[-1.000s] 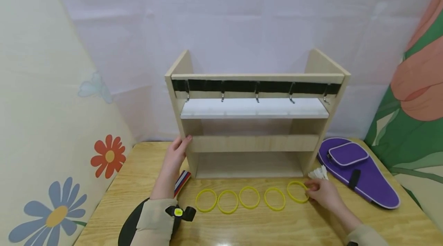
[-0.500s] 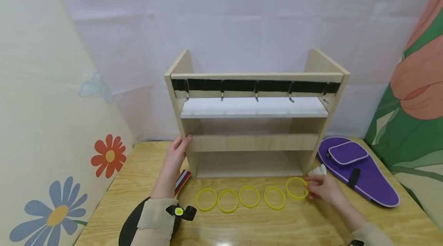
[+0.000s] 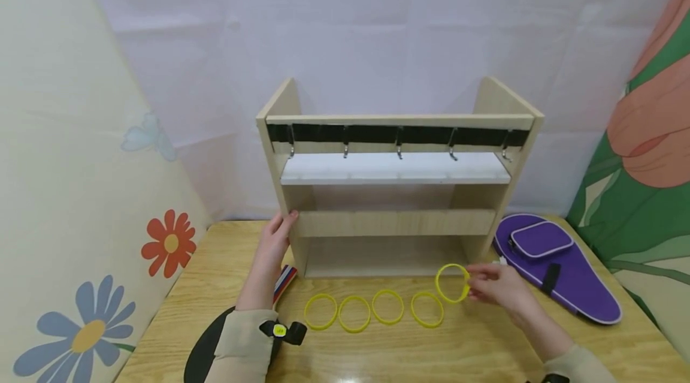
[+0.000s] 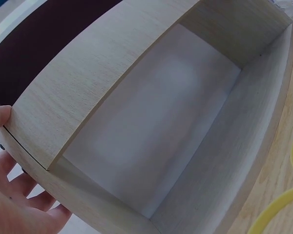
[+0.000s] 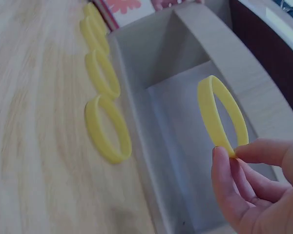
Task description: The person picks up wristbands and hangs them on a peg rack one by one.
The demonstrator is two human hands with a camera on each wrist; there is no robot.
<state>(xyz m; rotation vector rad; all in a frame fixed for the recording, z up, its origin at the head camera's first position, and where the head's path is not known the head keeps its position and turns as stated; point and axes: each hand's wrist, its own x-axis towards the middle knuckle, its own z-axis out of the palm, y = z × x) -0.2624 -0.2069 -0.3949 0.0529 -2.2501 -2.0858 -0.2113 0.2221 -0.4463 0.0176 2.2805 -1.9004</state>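
Observation:
A pale wooden shelf rack [image 3: 396,223] stands on the table, with a row of metal hooks [image 3: 399,152] along its black top strip. My left hand [image 3: 272,242] grips its left side panel, the thumb in front and the fingers round the outer face in the left wrist view. My right hand [image 3: 498,288] pinches a yellow wristband [image 5: 208,114] between thumb and fingertips. That band is raised off the table, in front of the rack's lower right corner. Several similar yellow bands [image 5: 94,127] lie in a row on the table before the rack.
At the right lies a purple racket-shaped case [image 3: 584,287] with a small zipped pouch. A white object, mostly hidden, sits behind my right hand. On the left are a striped item [image 3: 284,283] and a black rounded object [image 3: 207,344], partly under my forearm.
My right hand has lifted the rightmost yellow wristband off the table and moved it slightly left and toward the rack. The left hand stays on the side panel.

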